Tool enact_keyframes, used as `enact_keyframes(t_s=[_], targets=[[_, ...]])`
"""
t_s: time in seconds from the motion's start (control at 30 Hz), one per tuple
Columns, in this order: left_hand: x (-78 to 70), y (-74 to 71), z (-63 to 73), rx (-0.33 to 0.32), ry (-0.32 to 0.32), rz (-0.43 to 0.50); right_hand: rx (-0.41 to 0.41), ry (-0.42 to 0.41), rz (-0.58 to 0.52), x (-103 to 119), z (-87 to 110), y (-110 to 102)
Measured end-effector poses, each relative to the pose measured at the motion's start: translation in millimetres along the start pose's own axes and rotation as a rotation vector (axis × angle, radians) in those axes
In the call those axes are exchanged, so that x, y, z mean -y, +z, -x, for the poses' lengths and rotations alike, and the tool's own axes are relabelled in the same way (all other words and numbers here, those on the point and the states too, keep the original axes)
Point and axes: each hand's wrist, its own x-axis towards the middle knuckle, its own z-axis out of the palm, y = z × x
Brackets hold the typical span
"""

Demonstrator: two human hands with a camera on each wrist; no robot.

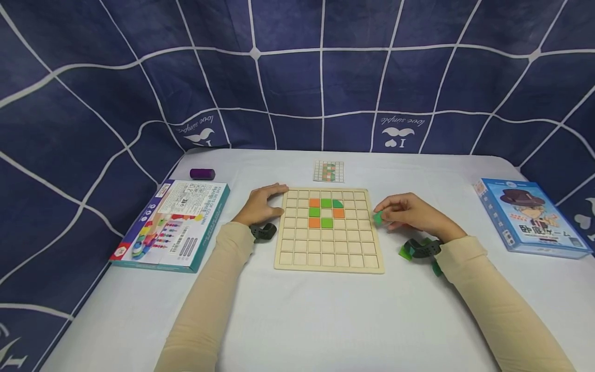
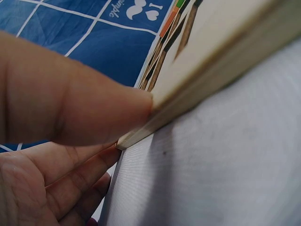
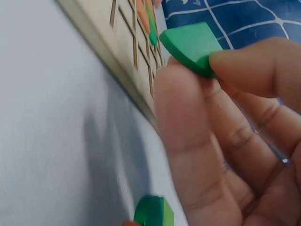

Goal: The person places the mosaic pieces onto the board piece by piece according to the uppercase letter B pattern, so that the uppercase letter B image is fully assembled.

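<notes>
A square wooden grid board lies on the table, with several orange and green square tiles and one green quarter-round tile in its cells. My left hand rests at the board's far left corner, thumb tip against the left edge, fingers extended near the corner. Beside the board's right edge, my right hand pinches a green quarter-round tile between thumb and fingers, raised off the table. Loose green pieces lie under the right wrist, partly hidden by the wristband.
Beyond the board lies a small pattern card with a coloured grid. A flat toy box and a purple cylinder are on the left. A blue game box stands at the right. A dark blue cloth hangs behind the table.
</notes>
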Motion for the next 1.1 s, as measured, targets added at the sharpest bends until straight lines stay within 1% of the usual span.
enact_keyframes(t_s=[0.17, 0.23, 0.47, 0.7, 0.9, 1.1], targets=[[-0.1, 0.7, -0.4, 0.002, 0.001, 0.002, -0.023, 0.032, -0.089, 5, -0.6, 6], [-0.4, 0.8, -0.3, 0.002, 0.001, 0.004, -0.026, 0.03, -0.106, 6, -1.0, 8], [-2.5, -0.1, 1.2, 0.002, 0.006, 0.0, 0.001, -0.002, -0.198, 7, -8.3, 18], [-1.9, -0.8, 1.1, 0.005, 0.007, -0.004, -0.002, 0.029, -0.197, 14, -19.8, 31], [-3.6, -0.7, 1.9, 0.003, 0.002, -0.001, 0.022, 0.08, -0.168, 21, -30.1, 42], [-3.7, -0.8, 2.0, 0.003, -0.002, -0.001, 0.051, 0.086, -0.153, 24, -38.3, 49]])
